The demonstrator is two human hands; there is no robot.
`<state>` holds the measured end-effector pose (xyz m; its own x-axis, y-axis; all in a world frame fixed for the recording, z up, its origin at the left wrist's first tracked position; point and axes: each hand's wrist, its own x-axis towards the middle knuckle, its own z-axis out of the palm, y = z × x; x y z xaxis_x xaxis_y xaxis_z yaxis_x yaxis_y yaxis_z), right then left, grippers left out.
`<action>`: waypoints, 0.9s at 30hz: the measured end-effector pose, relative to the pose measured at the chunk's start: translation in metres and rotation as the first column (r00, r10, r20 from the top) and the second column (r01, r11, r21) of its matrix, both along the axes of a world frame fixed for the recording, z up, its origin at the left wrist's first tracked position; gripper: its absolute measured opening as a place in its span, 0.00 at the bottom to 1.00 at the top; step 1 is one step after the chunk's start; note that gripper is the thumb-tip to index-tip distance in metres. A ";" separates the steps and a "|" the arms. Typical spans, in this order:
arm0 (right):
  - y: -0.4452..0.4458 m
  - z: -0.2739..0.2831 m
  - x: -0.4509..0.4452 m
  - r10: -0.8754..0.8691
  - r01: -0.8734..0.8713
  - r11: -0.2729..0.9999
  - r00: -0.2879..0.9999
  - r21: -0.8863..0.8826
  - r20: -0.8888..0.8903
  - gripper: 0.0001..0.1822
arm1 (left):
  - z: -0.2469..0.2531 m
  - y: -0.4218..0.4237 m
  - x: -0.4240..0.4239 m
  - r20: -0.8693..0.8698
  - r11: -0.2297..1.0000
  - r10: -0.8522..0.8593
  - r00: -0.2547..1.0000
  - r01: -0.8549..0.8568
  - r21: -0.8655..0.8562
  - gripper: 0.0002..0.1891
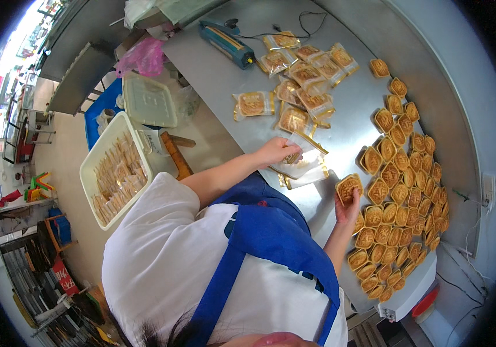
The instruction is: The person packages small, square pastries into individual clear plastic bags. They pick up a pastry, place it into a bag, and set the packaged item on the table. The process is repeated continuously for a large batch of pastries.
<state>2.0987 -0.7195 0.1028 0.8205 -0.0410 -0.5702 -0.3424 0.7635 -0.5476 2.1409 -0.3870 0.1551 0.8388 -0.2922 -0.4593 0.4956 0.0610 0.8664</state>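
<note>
My left hand grips a clear plastic pouch with a gold edge. Under its fingers is something gold, mostly hidden. Another clear pouch with gold trim lies on the steel table just below. To the right, my right hand holds up a square moulded mooncake in a thin tray, pinched at its side. Many unwrapped mooncakes in similar trays cover the table's right side, close to this hand. Beyond my left hand lies a loose pile of bagged mooncakes.
A teal impulse sealer with a black cord rests at the table's far end. On the left, a cream plastic bin holds rows of packed pieces, near a translucent lid and a wooden stool. A steel upstand borders the right side.
</note>
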 end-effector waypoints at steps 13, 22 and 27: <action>0.038 0.025 0.009 0.044 -0.046 0.999 0.993 -0.024 -0.105 0.22 | -0.006 -0.011 -0.001 0.181 0.997 0.032 0.983 -0.044 0.064 0.11; 0.038 0.048 0.001 0.169 -0.164 0.977 0.985 0.139 -0.025 0.22 | -0.008 -0.005 0.000 0.169 0.980 -0.057 0.984 0.023 0.197 0.11; 0.049 0.085 0.011 0.086 -0.052 0.973 0.986 -0.225 0.143 0.19 | 0.020 -0.011 0.003 0.210 0.944 -0.228 0.951 0.163 0.287 0.12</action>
<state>2.1101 -0.6705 0.1883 0.9014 -0.0922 -0.4230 -0.2904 0.5958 -0.7488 2.1436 -0.3981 0.1751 0.8710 -0.3577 -0.3368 0.2524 -0.2623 0.9314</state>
